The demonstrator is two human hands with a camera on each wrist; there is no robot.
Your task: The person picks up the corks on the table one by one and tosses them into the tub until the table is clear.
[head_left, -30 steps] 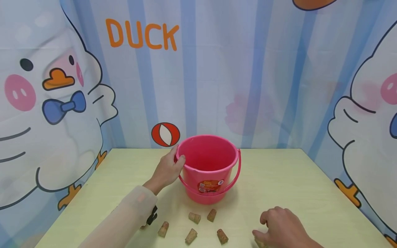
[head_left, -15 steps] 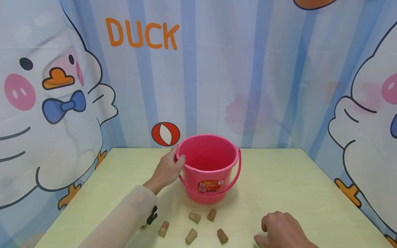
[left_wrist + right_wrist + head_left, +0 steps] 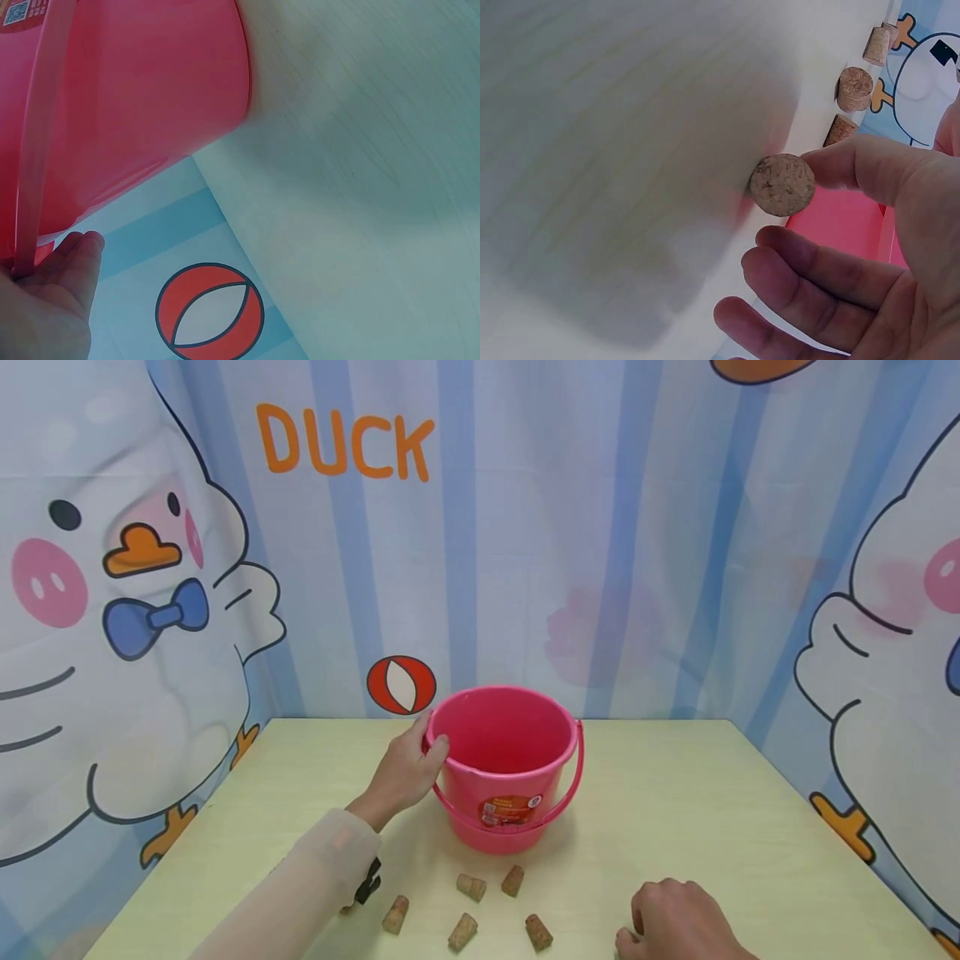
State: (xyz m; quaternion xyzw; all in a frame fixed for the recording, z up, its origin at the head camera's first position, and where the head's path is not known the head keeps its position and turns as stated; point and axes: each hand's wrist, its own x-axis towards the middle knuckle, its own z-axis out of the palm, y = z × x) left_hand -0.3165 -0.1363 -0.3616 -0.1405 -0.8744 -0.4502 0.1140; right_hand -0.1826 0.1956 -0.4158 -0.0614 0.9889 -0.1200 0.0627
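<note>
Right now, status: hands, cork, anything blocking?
Left hand grips bucket rim. Right hand at cork, grip unclear. Other corks lie on table. Nothing seen blocking.

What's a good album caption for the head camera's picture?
Left hand gripping a pink bucket, corks scattered in front.

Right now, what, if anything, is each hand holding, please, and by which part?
The left hand holds the bucket by its rim; the right hand shows no clear grip on the cork.
</note>
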